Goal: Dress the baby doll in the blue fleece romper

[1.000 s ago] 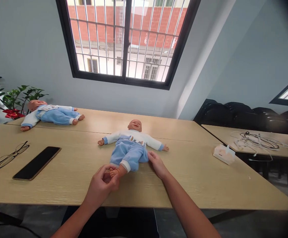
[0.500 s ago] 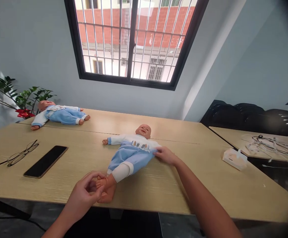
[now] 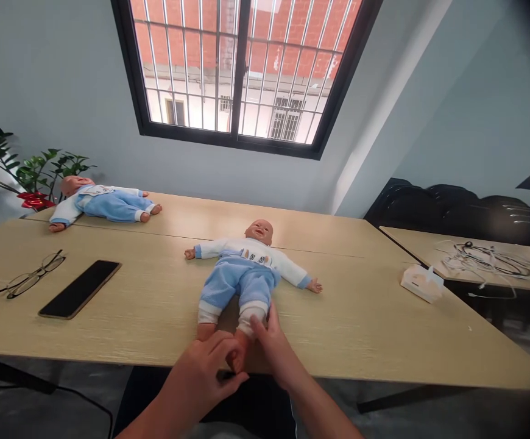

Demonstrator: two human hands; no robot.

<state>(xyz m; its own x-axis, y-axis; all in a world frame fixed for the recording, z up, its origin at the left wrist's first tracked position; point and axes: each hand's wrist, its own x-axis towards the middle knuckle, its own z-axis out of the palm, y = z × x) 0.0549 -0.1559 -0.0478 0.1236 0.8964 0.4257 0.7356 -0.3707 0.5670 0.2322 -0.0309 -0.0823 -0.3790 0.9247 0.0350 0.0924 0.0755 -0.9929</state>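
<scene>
A baby doll in a white top and light blue trousers lies face up on the table, its feet towards me at the front edge. My left hand is closed round the doll's foot on the right side of the picture, fingers curled over the toes. On the same leg, my right hand grips the white trouser cuff, thumb on top and fingers along the outer side. The doll's arms spread out to both sides. Its other foot is hidden behind my left hand.
A second doll lies at the back left by a potted plant. Glasses and a black phone rest at the left. To the right stand a white tissue box and tangled cables on another table.
My right hand has moved from the doll's side down to its lower leg. The leg that was crossed over to the left now lies straight, and my left hand has shifted right with the foot.
</scene>
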